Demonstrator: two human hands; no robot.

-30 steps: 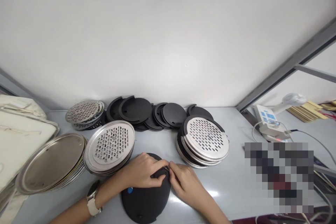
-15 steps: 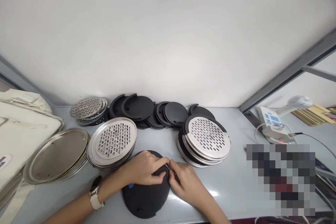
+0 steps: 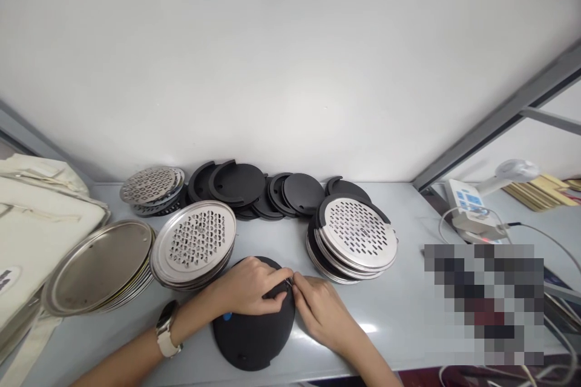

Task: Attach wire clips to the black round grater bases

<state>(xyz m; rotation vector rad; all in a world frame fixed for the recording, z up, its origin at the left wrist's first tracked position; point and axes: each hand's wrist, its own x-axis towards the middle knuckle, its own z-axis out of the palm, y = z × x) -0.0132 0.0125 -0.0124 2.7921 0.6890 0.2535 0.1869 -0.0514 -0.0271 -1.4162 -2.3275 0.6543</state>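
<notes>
A round black disc point(image 3: 254, 341) lies at the front middle of the table, with a small blue spot point(image 3: 227, 317) near its left side. My left hand point(image 3: 254, 287), with a watch on its wrist, rests across the disc's upper part. Its thumb and forefinger close in at the disc's upper right edge. There a small shiny metal piece point(image 3: 289, 282) shows between the fingertips, too small to name. From the right, my right hand point(image 3: 320, 308) pinches at the same spot, its fingertips meeting my left forefinger.
Perforated metal discs top stacks at left point(image 3: 200, 242) and right point(image 3: 358, 233). Plain round metal plates point(image 3: 104, 266) are piled further left, beside a cream bag point(image 3: 49, 211). Several black discs point(image 3: 304, 193) line the wall. A white device with cables point(image 3: 472, 208) stands at right.
The right fingers have shifted slightly at the small metal piece, which shows less now. The left hand stays almost in place; the whole view has moved a little.
</notes>
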